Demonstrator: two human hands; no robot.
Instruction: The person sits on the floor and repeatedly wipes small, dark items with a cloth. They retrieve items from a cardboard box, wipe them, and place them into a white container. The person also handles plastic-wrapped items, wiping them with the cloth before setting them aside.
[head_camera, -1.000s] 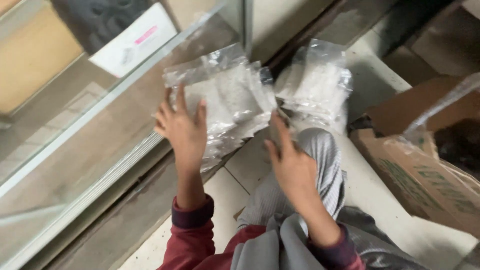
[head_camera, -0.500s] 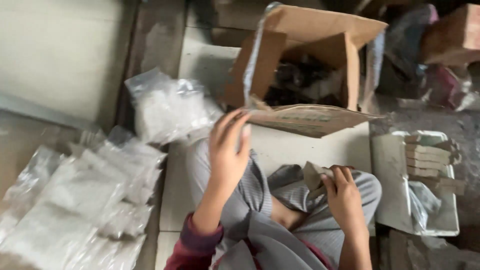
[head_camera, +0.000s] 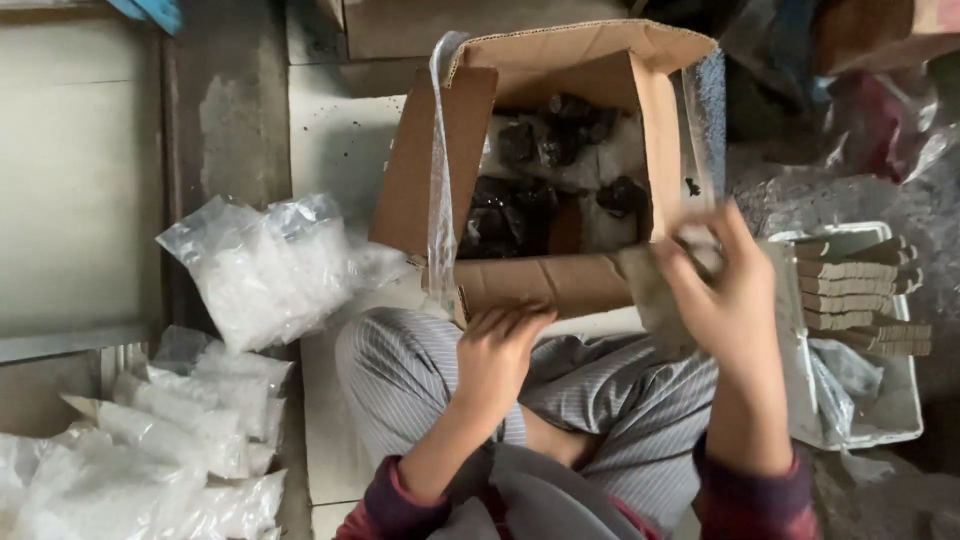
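I sit cross-legged in grey striped trousers before an open cardboard box (head_camera: 520, 285) that holds dark lumpy pieces (head_camera: 510, 215) in clear plastic. My right hand (head_camera: 730, 300) is raised at the box's right front corner and grips a flat grey-brown card piece (head_camera: 650, 295). My left hand (head_camera: 495, 355) rests on my left knee, fingertips by the box's front wall, with nothing in it.
A white tray (head_camera: 895, 420) at the right holds a stack of flat grey-brown pieces (head_camera: 860, 295). Clear plastic bags of white material (head_camera: 270, 270) lie at the left, with several more (head_camera: 150, 460) at the lower left. A crumpled plastic sheet (head_camera: 880, 140) lies at the upper right.
The view has swung from the bags at the left to the box. My left hand dropped from mid-air onto my knee. My right hand rose from my lap with the grey piece.
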